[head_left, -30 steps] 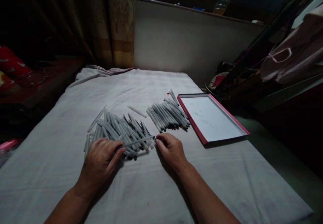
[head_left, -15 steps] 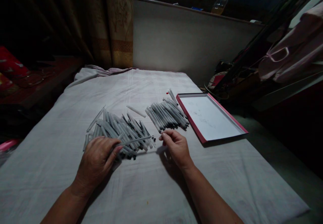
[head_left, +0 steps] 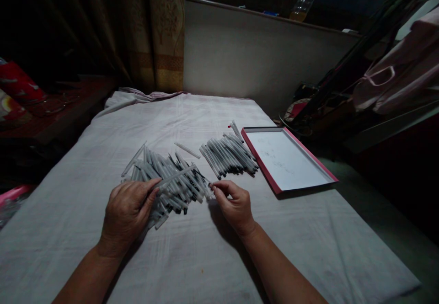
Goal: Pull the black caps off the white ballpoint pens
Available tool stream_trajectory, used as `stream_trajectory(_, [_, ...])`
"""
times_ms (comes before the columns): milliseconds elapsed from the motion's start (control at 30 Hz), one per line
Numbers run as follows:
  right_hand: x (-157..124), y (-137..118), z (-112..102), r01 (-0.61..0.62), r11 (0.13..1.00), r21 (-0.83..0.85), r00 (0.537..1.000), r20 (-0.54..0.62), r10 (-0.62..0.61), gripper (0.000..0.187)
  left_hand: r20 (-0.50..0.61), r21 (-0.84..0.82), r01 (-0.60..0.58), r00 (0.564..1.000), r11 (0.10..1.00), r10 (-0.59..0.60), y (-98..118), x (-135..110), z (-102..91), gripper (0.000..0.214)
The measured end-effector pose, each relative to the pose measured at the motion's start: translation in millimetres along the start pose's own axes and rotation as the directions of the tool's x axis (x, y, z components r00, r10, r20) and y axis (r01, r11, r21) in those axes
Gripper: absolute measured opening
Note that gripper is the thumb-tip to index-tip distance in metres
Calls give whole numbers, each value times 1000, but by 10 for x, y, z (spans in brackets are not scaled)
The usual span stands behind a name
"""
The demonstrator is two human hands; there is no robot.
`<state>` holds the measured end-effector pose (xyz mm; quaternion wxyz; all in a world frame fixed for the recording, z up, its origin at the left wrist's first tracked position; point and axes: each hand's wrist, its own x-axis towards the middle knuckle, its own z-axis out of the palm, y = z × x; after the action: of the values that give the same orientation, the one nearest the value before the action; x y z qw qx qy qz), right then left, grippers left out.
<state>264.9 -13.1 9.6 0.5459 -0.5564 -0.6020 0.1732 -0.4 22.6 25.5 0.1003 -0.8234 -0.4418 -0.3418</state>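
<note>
My left hand [head_left: 127,211] is closed on a pale pen barrel [head_left: 176,176] that slants up to the right over a loose pile of grey-white pens [head_left: 171,186]. My right hand [head_left: 233,202] rests on the cloth at the pile's right edge. Its thumb and fingers are pinched on something small and dark that I cannot make out. A tidier second pile of pens [head_left: 229,155] lies just beyond the right hand. One single barrel [head_left: 187,150] lies between the two piles.
A shallow red-rimmed tray [head_left: 254,151] with a white floor lies right of the piles. A tiny red piece [head_left: 228,125] sits behind the second pile. The white cloth [head_left: 192,258] covers the table, and the table's edge drops off on the right. Curtain and wall stand behind.
The left hand has raised its barrel, which now slants up over the pile. The right hand has moved left, back to the pile's edge, still pinched.
</note>
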Motion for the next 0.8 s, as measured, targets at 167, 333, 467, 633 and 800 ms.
stream_trajectory(167, [3,34,30,179,978,-105,983,71,-172,17,0,-23,26,1000,999,-26,15,-11,9,22])
stream_trajectory(333, [10,73,68,268,953,-142,958,147,-248,17,-12,-42,11,1000,999,-12,25,-14,21,21])
stream_trajectory(467, [31,26,47,165,982,-97,978,143,-150,19,-3,-97,-23,1000,995,22,85,6,21,19])
stream_trajectory(633, [35,-29,0,-192,972,132,964,213,162,44,24,-173,-97,994,980,103,226,5,33,20])
stream_trajectory(800, [36,-42,-15,-456,845,280,858,392,333,67,70,-226,-158,982,961,178,314,-29,53,24])
